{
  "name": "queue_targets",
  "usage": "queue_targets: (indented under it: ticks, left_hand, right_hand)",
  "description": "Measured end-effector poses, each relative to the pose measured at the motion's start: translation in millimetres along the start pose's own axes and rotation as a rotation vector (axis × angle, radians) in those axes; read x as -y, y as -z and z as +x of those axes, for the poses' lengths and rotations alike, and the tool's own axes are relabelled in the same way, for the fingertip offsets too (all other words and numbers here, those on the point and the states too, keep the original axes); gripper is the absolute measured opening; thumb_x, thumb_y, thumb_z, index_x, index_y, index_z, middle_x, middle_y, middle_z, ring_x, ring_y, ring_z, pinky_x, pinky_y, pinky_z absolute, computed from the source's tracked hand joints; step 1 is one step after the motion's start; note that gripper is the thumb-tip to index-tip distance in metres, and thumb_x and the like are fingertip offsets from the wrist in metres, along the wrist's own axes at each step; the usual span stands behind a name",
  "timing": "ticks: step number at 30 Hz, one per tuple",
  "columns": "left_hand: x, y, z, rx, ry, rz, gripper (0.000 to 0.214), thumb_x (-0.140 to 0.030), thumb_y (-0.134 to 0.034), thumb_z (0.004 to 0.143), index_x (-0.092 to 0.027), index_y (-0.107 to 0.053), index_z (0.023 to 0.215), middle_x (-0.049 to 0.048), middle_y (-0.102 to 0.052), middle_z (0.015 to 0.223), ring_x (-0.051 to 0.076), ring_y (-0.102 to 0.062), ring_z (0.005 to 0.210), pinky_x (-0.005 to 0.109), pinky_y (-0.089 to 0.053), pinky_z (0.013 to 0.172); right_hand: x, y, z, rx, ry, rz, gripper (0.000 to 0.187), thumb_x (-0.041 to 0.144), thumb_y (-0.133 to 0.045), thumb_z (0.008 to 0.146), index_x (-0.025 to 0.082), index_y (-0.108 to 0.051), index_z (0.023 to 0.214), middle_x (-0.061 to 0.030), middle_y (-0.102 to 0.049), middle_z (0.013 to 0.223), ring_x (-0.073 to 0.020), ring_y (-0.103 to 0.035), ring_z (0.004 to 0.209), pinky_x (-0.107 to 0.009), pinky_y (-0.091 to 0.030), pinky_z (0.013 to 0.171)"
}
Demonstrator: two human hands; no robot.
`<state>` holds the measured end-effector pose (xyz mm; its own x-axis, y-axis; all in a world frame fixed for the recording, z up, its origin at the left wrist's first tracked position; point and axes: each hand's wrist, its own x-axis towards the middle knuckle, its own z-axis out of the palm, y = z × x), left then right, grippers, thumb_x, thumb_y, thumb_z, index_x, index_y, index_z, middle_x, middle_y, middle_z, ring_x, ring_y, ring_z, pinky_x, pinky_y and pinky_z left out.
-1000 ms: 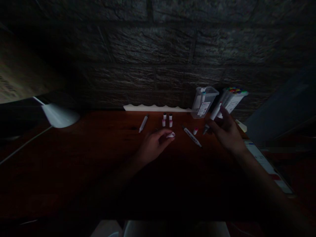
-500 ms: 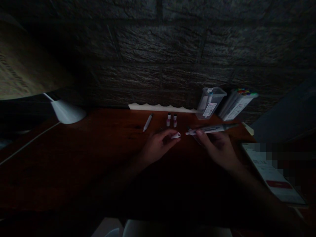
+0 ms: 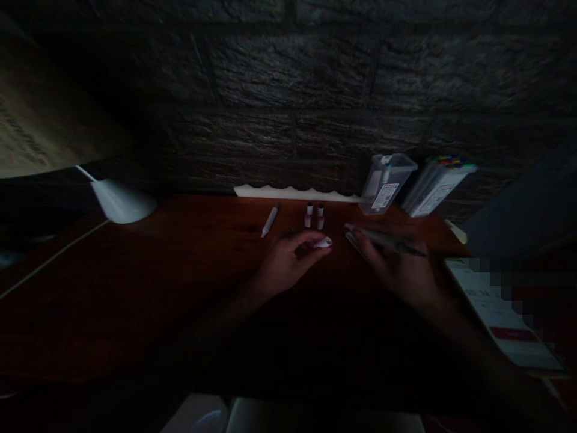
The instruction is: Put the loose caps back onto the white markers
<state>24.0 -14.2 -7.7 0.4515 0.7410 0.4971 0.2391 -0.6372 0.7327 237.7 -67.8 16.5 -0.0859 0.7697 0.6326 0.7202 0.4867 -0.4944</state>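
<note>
The scene is very dim. My left hand rests on the reddish-brown desk and pinches a small white marker cap at its fingertips. My right hand holds a long marker almost level, its tip pointing left toward the cap, a short gap between them. Behind my hands stand small marker caps in a pair of columns. Another white marker lies to their left.
A clear plastic box and a case of coloured markers stand at the back right against the stone wall. A white wavy strip runs along the wall. A white lamp sits left. Printed paper lies right.
My right hand brought the marker down from upright by the marker case to level in front of me, tip toward the cap. The left hand kept hold of the cap.
</note>
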Motion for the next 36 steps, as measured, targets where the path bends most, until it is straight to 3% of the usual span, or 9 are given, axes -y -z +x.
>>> queue_targets:
  ticks: [4,8,12,15,18,21,24,28,36]
  left_hand:
    - [-0.7,-1.0,-1.4,-0.017,0.015,-0.034,0.020,-0.030,-0.067,0.083,-0.019,-0.067,0.100,0.0038,-0.074,0.095,0.015,-0.068,0.083,0.027,-0.055,0.076]
    - [0.4,-0.6,-1.8,0.006,0.007,-0.011,0.020,-0.030,-0.067,0.084,-0.019,-0.066,0.101,0.0037,-0.074,0.094,0.015,-0.068,0.082,0.027,-0.055,0.076]
    - [-0.1,1.1,-1.2,0.006,-0.010,-0.005,0.018,-0.028,-0.066,0.084,-0.019,-0.066,0.101,0.0029,-0.073,0.094,0.014,-0.068,0.083,0.026,-0.055,0.077]
    - [-1.4,1.3,-0.9,0.010,-0.032,0.003,0.016,-0.026,-0.065,0.085,-0.019,-0.066,0.099,0.0019,-0.073,0.094,0.013,-0.068,0.084,0.025,-0.054,0.077]
    - [-2.8,0.0,-1.1,0.026,-0.030,-0.001,0.016,-0.027,-0.065,0.085,-0.019,-0.067,0.098,0.0026,-0.073,0.094,0.014,-0.068,0.084,0.025,-0.054,0.076]
    - [-4.3,-1.4,-1.6,0.019,0.004,-0.048,0.017,-0.028,-0.066,0.084,-0.019,-0.067,0.099,0.0033,-0.074,0.096,0.014,-0.069,0.084,0.024,-0.055,0.075]
    - [-4.4,-1.8,-1.6,0.020,0.041,-0.066,0.019,-0.029,-0.068,0.083,-0.018,-0.068,0.099,0.0033,-0.074,0.096,0.015,-0.069,0.085,0.025,-0.055,0.077]
    - [-1.0,-1.6,-0.4,0.030,0.051,-0.058,0.020,-0.030,-0.067,0.083,-0.019,-0.068,0.099,0.0037,-0.074,0.098,0.016,-0.069,0.088,0.027,-0.055,0.079]
    - [1.1,-0.2,-1.1,0.076,0.027,-0.040,0.019,-0.030,-0.065,0.085,-0.020,-0.067,0.100,0.0017,-0.073,0.097,0.015,-0.068,0.087,0.025,-0.053,0.079]
  right_hand:
    - [-16.8,8.3,3.2,-0.146,-0.139,-0.028,0.021,0.033,-0.058,0.088,0.020,-0.068,0.102,-0.0073,-0.072,0.094,-0.0232,-0.069,0.085,-0.040,-0.057,0.076]
    - [-0.4,2.8,-0.3,-0.179,-0.133,0.115,0.020,0.032,-0.063,0.085,0.022,-0.065,0.102,-0.0073,-0.069,0.099,-0.0213,-0.068,0.088,-0.033,-0.057,0.072]
    - [19.8,-3.7,-5.9,-0.036,-0.048,0.164,0.020,0.030,-0.065,0.083,0.024,-0.065,0.102,-0.0044,-0.070,0.096,-0.0185,-0.068,0.084,-0.029,-0.056,0.069]
    - [20.0,-4.5,-6.3,0.100,-0.001,0.142,0.020,0.029,-0.064,0.084,0.023,-0.065,0.103,-0.0033,-0.072,0.095,-0.0178,-0.068,0.082,-0.028,-0.056,0.069]
    - [9.4,-2.4,-2.8,0.084,0.011,0.059,0.018,0.028,-0.062,0.086,0.022,-0.066,0.102,-0.0045,-0.071,0.098,-0.0191,-0.068,0.088,-0.030,-0.055,0.075]
    - [-6.5,2.2,2.4,-0.055,-0.083,0.022,0.017,0.030,-0.061,0.086,0.020,-0.067,0.099,-0.0064,-0.070,0.098,-0.0204,-0.067,0.089,-0.032,-0.054,0.075]
    - [-16.4,6.6,6.5,-0.162,-0.289,0.182,0.021,0.038,-0.061,0.086,0.017,-0.067,0.087,-0.0052,-0.070,0.082,-0.0175,-0.066,0.072,-0.028,-0.053,0.062]
    - [-6.7,3.4,7.0,-0.159,-0.468,0.374,0.029,0.044,-0.063,0.084,0.016,-0.065,0.076,-0.0037,-0.068,0.074,-0.0147,-0.064,0.066,-0.025,-0.050,0.059]
    - [6.9,-13.7,1.2,-0.039,-0.343,0.460,0.019,0.037,-0.067,0.082,0.020,-0.066,0.089,-0.0032,-0.070,0.090,-0.0161,-0.066,0.080,-0.029,-0.053,0.072]
